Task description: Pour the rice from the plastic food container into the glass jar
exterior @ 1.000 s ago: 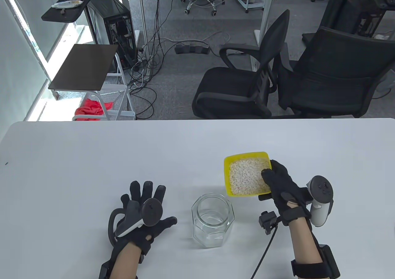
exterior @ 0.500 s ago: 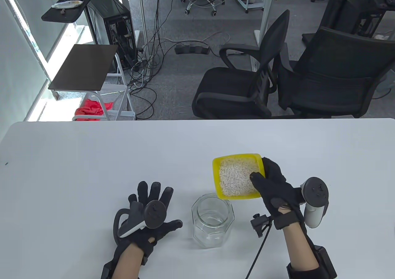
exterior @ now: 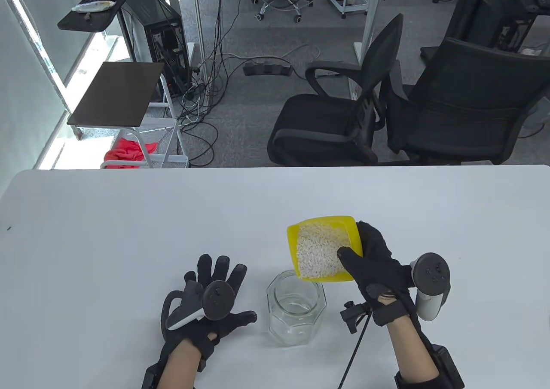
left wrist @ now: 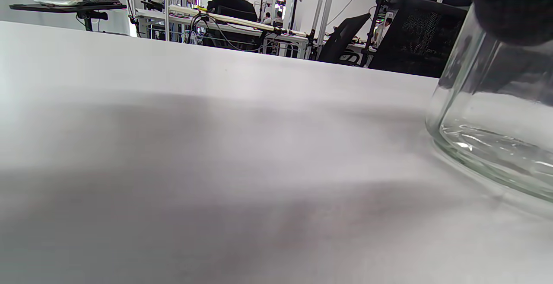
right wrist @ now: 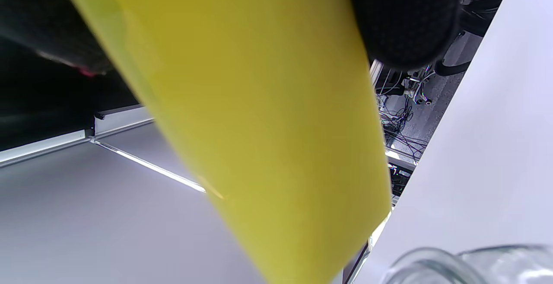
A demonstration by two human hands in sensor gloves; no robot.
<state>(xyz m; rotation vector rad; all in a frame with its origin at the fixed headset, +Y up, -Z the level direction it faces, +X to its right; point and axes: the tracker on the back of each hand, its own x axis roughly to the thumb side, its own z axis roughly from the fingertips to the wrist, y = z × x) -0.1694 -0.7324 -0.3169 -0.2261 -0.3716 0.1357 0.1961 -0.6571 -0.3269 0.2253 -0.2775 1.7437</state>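
Observation:
A yellow plastic container [exterior: 292,251] full of white rice [exterior: 320,251] is held off the table in my right hand [exterior: 371,262], which grips its right side with the thumb over the rim. Its near-left corner is just above the far rim of the glass jar [exterior: 296,309]. The jar stands upright, open and empty. My left hand [exterior: 215,296] lies flat on the table to the jar's left, fingers spread, thumb pointing at the jar without touching it. The right wrist view shows the container's yellow underside [right wrist: 268,115] and the jar's rim [right wrist: 466,264]. The left wrist view shows the jar's base [left wrist: 492,137].
The white table [exterior: 129,234] carries only the jar and my hands. Two black office chairs [exterior: 343,118] stand behind its far edge. A cable [exterior: 356,354] trails from my right wrist toward the near edge.
My right hand has carried the rice container left and nearer, from beside the jar to over its far rim, tilting it slightly. My left hand has slid a little right toward the jar.

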